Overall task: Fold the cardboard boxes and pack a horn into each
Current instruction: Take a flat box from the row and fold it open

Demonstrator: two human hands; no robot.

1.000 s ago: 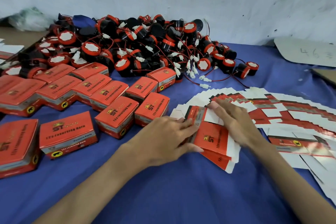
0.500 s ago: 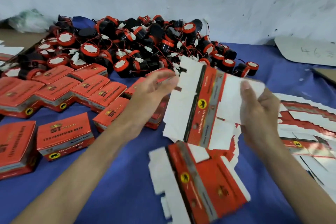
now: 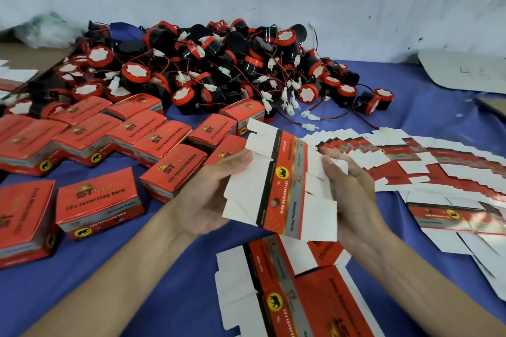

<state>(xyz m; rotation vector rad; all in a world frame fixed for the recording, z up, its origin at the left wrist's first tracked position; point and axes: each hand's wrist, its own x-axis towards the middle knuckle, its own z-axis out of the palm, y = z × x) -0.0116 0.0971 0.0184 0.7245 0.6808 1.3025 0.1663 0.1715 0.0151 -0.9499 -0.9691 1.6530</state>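
A flat, unfolded red-and-white cardboard box (image 3: 284, 186) is held in the air between both hands, above the blue cloth. My left hand (image 3: 210, 194) grips its white left flaps, thumb on top. My right hand (image 3: 350, 189) holds its right flaps from the side. Another flat box (image 3: 287, 290) lies on the cloth just below. A fanned row of flat boxes (image 3: 410, 161) spreads to the right. The heap of black-and-red horns (image 3: 213, 68) with wires and white plugs sits at the back.
Several closed red boxes (image 3: 101, 200) stand on the left half of the blue cloth (image 3: 169, 282). A white wall runs behind the heap. A grey cardboard sheet (image 3: 465, 74) lies at the back right.
Both hands lifted one flat box off the fanned row, and a second flat box dropped onto the cloth in front. The held box has since come lower and closer to me.
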